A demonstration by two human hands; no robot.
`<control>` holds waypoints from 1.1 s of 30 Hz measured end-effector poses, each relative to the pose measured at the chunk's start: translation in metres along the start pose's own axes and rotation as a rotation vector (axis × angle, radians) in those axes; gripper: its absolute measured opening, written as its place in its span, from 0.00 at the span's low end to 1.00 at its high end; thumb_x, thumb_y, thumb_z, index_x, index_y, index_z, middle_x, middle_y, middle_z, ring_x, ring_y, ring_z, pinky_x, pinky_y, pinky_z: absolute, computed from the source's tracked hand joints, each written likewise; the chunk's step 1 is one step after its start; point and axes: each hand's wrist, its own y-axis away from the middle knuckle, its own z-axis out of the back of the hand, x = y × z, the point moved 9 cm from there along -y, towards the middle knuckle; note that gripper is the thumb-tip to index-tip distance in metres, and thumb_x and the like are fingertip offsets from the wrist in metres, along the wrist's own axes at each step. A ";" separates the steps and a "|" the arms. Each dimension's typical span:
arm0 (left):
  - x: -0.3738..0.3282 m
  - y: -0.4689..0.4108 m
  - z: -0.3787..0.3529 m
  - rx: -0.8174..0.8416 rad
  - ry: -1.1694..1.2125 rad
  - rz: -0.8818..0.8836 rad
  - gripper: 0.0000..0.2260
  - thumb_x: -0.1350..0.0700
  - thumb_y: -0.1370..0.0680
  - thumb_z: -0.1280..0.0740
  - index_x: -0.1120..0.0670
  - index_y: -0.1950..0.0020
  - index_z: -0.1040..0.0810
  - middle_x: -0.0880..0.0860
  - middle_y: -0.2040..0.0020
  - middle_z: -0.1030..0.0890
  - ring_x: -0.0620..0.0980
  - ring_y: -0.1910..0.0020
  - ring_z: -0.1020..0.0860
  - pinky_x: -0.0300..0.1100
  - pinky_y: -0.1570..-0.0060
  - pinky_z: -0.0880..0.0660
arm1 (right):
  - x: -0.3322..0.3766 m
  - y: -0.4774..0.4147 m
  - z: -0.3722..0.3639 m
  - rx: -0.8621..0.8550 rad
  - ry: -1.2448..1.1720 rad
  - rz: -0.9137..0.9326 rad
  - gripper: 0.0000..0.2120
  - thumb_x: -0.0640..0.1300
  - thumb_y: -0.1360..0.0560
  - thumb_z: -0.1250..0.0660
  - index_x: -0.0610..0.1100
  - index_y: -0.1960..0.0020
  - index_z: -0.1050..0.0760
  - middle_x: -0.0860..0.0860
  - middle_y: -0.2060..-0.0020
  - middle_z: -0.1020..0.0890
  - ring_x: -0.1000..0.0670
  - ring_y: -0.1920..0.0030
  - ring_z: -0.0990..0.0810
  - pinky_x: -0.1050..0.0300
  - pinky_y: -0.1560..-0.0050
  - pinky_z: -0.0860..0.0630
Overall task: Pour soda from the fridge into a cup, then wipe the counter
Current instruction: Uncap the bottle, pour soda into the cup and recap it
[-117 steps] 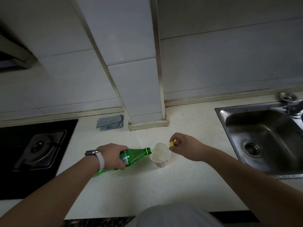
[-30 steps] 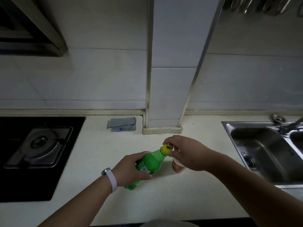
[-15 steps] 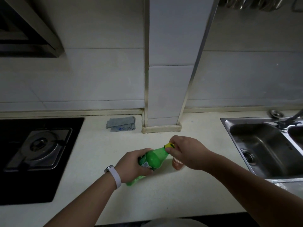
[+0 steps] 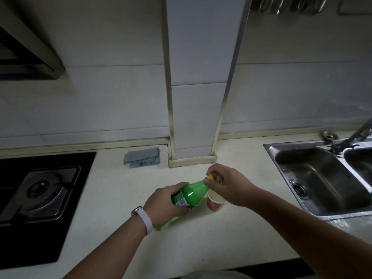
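Observation:
My left hand (image 4: 167, 202) grips a green soda bottle (image 4: 191, 193) around its body, tilted with the neck up to the right. My right hand (image 4: 227, 185) pinches the yellow cap (image 4: 210, 176) on the bottle's neck. A red and white paper cup (image 4: 215, 203) stands upright on the pale counter (image 4: 120, 198), just right of the bottle and partly under my right hand. A folded grey cloth (image 4: 142, 157) lies at the back of the counter, by the foot of the tiled pillar.
A black gas hob (image 4: 40, 190) fills the left side. A steel double sink (image 4: 322, 178) with a tap (image 4: 360, 131) sits at the right. The tiled pillar (image 4: 199, 97) rises behind the cup. Utensils hang at the top right.
Nearly four seconds ago the bottle lay tipped at the cup with the cap held apart in my right hand. Now the bottle is raised and the cap sits on its neck under my fingers.

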 end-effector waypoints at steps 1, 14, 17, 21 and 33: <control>0.000 0.000 0.001 -0.007 0.021 0.007 0.28 0.46 0.37 0.23 0.23 0.45 0.29 0.39 0.48 0.17 0.38 0.50 0.19 0.44 0.46 0.20 | 0.003 0.001 0.002 0.024 -0.011 0.024 0.10 0.52 0.22 0.33 0.50 0.44 0.25 0.57 0.58 0.23 0.57 0.59 0.25 0.65 0.62 0.31; -0.013 -0.004 -0.003 -0.152 -0.086 0.044 0.31 0.45 0.33 0.25 0.38 0.31 0.29 0.43 0.46 0.18 0.44 0.49 0.20 0.46 0.49 0.21 | -0.018 -0.016 0.005 -0.024 0.074 -0.073 0.16 0.57 0.20 0.40 0.44 0.49 0.24 0.48 0.59 0.20 0.50 0.59 0.23 0.52 0.57 0.25; -0.018 -0.004 -0.009 -0.169 -0.039 0.059 0.31 0.47 0.34 0.25 0.38 0.31 0.28 0.41 0.46 0.18 0.43 0.48 0.20 0.45 0.46 0.22 | -0.028 -0.015 0.005 -0.030 -0.062 -0.051 0.13 0.56 0.21 0.38 0.47 0.51 0.25 0.49 0.62 0.21 0.51 0.62 0.24 0.52 0.59 0.26; -0.034 -0.005 -0.008 -0.261 0.145 0.088 0.28 0.52 0.35 0.21 0.33 0.39 0.25 0.39 0.50 0.16 0.38 0.50 0.19 0.39 0.48 0.21 | -0.043 -0.015 0.022 -0.054 -0.343 0.001 0.10 0.56 0.24 0.32 0.51 0.48 0.25 0.48 0.63 0.20 0.50 0.63 0.21 0.49 0.57 0.23; -0.140 -0.003 0.024 -0.614 0.608 0.008 0.21 0.69 0.32 0.25 0.50 0.45 0.20 0.46 0.54 0.14 0.44 0.54 0.17 0.40 0.56 0.21 | -0.070 -0.013 0.008 0.342 -0.727 -0.103 0.11 0.53 0.19 0.39 0.47 0.42 0.26 0.46 0.49 0.18 0.47 0.52 0.17 0.51 0.51 0.20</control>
